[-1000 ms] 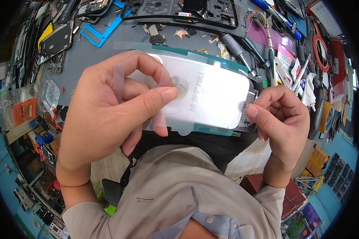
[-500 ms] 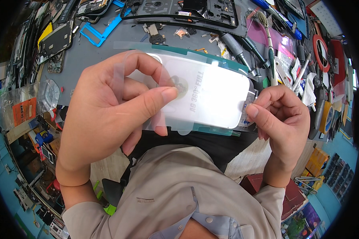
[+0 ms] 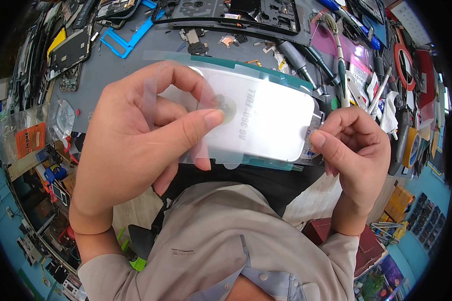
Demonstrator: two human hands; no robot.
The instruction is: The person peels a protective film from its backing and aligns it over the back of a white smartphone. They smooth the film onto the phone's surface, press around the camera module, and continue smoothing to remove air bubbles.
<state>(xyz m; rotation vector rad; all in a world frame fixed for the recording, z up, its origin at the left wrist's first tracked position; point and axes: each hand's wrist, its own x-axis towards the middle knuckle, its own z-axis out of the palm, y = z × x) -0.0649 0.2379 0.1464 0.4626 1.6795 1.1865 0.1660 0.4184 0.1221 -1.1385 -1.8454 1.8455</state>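
A white phone-shaped panel (image 3: 281,118) with rounded corners lies crosswise in front of me, under a clear film (image 3: 231,153) with grey print. My left hand (image 3: 130,138) is closed in a pinch on the film's left part, thumb on top near a round see-through spot. Part of that film curls up between the fingers. At the panel's right end, my right hand (image 3: 356,148) pinches a small clear tab (image 3: 312,134) with dark marks. Green sheet (image 3: 226,63) edges show beyond and below the panel. My left hand hides the panel's left end.
Beyond lie a blue plastic frame (image 3: 128,40), small phone parts (image 3: 194,41) and an opened phone housing (image 3: 201,9). Screwdrivers (image 3: 294,56) and a brush (image 3: 340,57) crowd the right. Left are a clear bag (image 3: 50,123) and stacked phone panels (image 3: 71,52).
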